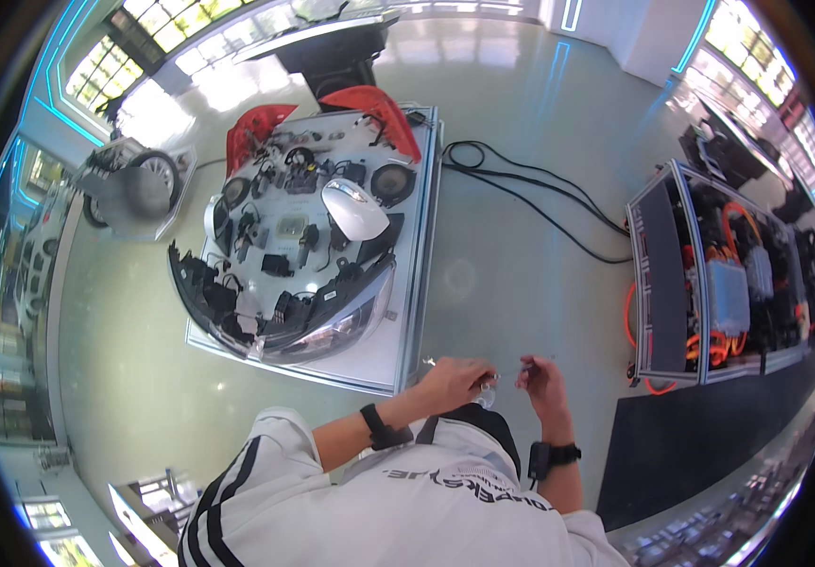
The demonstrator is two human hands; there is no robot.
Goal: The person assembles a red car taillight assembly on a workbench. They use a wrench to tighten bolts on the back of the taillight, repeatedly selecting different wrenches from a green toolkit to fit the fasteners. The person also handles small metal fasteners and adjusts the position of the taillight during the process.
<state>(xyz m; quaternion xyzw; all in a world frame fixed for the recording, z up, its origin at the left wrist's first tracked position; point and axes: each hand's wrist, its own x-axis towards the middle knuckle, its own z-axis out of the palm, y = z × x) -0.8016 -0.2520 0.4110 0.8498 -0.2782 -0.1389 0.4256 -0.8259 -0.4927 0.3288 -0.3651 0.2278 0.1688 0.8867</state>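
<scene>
My left hand [461, 383] is closed in front of my body, just past the near right corner of the display table. From its far side sticks out the bright tip of a slim silver tool [429, 361]; its kind is not clear. Below those fingers shows a small clear, shiny thing [487, 397], too small to name. A little to the right, my right hand [546, 386] is raised, its fingers curled together around something small and dark that I cannot make out. A narrow gap separates the two hands. Each wrist wears a black band.
The white display table [369, 375] carries a headlight [336, 326], red tail lights [261, 132], a white mirror cover [355, 210] and several black car parts. Black cables [540, 180] cross the floor to a metal-framed rack [691, 283] with orange cables. A dark mat [672, 454] lies at right.
</scene>
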